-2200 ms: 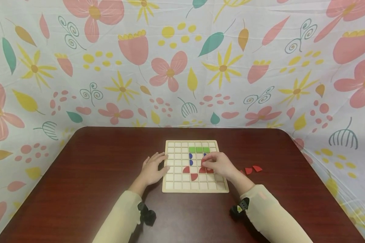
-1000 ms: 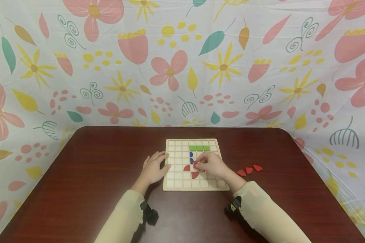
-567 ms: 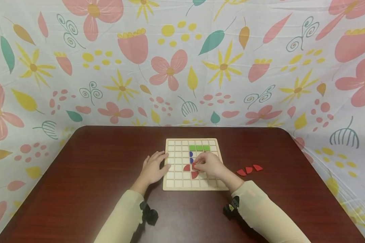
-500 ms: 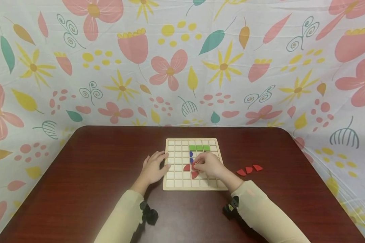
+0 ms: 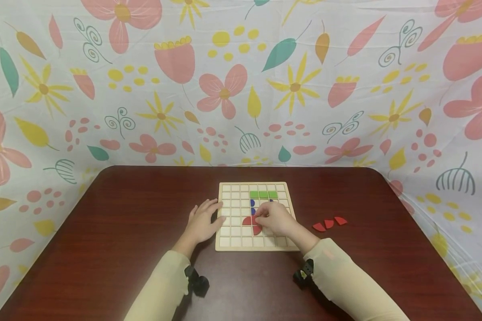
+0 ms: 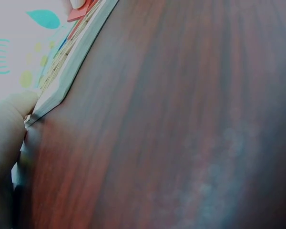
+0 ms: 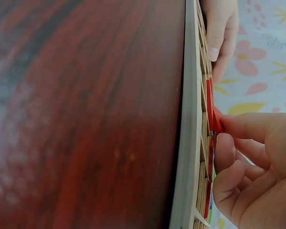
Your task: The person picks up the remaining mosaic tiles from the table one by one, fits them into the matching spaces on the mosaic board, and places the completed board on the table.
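My left hand [image 5: 202,224] rests at the left edge of a pale wooden grid board [image 5: 230,242], fingers spread and lightly bent, thumb and fingertips touching the rim. Over the middle of the board my right hand [image 5: 280,218] pinches a small red piece [image 7: 217,119] between thumb and finger. That piece stands tilted at a cell in the right wrist view. Beside it, red quarter-circle pieces [image 5: 246,221] lie in cells. Above are blue half-circle pieces [image 5: 252,203] and a row of green squares [image 5: 263,195]. The right hand hides cells on the board's right half.
Several loose red quarter-circle pieces [image 5: 329,224] lie on the dark wooden table [image 5: 144,200], right of the board. A flower-patterned cloth [image 5: 225,111] hangs behind and along both sides of the table. Black wrist cameras [image 5: 197,281] sit on both sleeves.
My right hand has moved left and slightly down across the board with the red piece, then lowered it among the other red pieces. My left hand has stayed at the board's edge.
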`<state>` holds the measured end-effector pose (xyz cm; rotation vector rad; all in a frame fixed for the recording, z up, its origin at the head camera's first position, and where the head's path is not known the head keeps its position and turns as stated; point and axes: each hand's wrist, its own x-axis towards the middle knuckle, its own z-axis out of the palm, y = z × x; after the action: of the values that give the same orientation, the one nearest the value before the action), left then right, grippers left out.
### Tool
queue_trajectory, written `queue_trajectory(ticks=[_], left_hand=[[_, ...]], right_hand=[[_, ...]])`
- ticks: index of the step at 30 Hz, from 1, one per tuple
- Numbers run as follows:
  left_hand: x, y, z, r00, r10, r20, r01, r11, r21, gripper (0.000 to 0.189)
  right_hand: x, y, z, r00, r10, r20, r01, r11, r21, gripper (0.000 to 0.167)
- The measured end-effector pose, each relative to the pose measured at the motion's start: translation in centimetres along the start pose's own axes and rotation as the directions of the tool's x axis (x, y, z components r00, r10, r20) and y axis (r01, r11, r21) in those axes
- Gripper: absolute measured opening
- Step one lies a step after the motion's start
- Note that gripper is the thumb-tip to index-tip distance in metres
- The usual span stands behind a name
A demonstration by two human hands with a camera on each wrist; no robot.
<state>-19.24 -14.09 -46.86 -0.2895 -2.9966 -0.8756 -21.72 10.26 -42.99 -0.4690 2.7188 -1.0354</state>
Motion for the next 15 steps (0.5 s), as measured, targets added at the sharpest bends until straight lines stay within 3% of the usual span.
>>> queue_trajectory(ticks=[15], left_hand=[[0.04,-0.05,0.12,1.000,-0.001,0.001,0.001,1.000,0.008,0.051]], right_hand=[[-0.11,0.07,0.18,1.000,0.011,-0.015,-0.011,1.000,-0.024,0.004]])
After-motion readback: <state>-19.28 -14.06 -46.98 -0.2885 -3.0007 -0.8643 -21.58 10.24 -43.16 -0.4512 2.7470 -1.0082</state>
